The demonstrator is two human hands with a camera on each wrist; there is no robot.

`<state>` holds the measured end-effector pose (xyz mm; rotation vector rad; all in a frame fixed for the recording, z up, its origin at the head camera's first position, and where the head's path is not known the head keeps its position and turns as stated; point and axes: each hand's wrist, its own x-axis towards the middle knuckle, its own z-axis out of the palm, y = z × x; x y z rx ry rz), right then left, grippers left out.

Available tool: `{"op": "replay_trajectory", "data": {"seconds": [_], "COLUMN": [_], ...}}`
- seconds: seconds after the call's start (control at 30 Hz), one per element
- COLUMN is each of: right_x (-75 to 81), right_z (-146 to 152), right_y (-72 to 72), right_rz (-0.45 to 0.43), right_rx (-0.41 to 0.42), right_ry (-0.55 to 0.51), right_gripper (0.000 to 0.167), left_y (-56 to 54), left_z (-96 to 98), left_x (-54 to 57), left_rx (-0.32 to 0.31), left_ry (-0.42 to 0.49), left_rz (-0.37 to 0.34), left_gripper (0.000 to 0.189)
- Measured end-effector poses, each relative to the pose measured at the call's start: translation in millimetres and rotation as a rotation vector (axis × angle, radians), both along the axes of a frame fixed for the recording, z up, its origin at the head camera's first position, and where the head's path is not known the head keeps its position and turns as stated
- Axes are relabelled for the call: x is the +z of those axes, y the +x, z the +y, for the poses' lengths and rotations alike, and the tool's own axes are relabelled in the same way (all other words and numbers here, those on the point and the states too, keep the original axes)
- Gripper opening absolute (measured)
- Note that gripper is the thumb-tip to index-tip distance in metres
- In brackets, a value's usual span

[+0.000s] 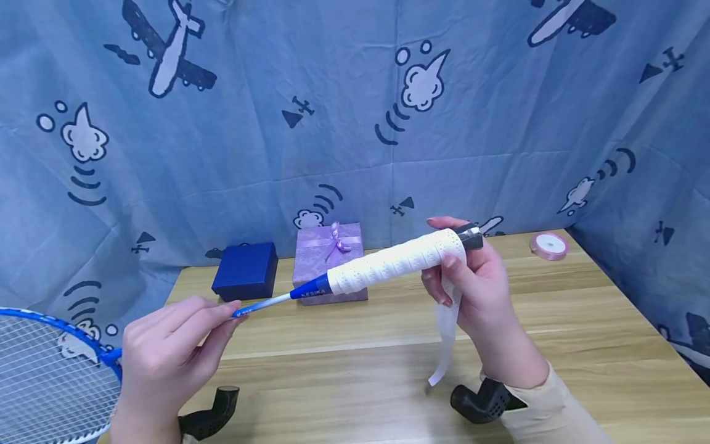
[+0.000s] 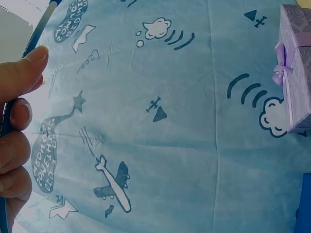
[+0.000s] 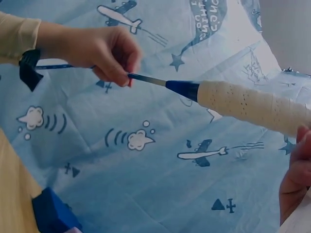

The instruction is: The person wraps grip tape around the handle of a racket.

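Observation:
A blue and white badminton racket (image 1: 310,288) is held up over the table, tilted with its handle end higher at the right. My left hand (image 1: 172,351) pinches the slim shaft between thumb and fingers, the strung head (image 1: 50,376) lying beyond it at the left. White perforated grip tape (image 1: 388,265) wraps most of the handle. At the butt, a short dark stretch (image 1: 471,237) shows uncovered. My right hand (image 1: 479,283) grips the tape by the butt, thumb pressed on it, and a loose tape tail (image 1: 445,333) hangs below the fingers.
On the wooden table (image 1: 554,320), a dark blue box (image 1: 246,270) and a purple gift box (image 1: 310,253) with a bow stand at the back. A pink ribbon spool (image 1: 549,245) lies back right. Behind hangs a blue patterned curtain (image 1: 344,123).

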<state>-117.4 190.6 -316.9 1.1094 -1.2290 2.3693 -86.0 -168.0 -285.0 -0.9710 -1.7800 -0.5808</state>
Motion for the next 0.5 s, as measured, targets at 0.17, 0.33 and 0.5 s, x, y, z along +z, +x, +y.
{"op": "replay_trajectory", "data": {"seconds": [0.17, 0.33, 0.5], "right_x": [-0.7, -0.2, -0.4], "right_z": [3.2, 1.6, -3.0], "right_y": [-1.6, -0.6, 0.3], "right_rz": [0.059, 0.034, 0.034], "right_rx": [0.1, 0.101, 0.128], "right_ry": [-0.013, -0.014, 0.008], "right_gripper": [0.042, 0.035, 0.038], "left_y": [1.2, 1.1, 0.2], "left_z": [-1.5, -0.3, 0.0], "left_x": [1.7, 1.9, -0.8], "left_rx": [-0.008, 0.088, 0.247], "left_ry": [-0.013, 0.001, -0.003], "left_rz": [-0.057, -0.052, -0.039], "left_gripper": [0.042, 0.042, 0.045]}}
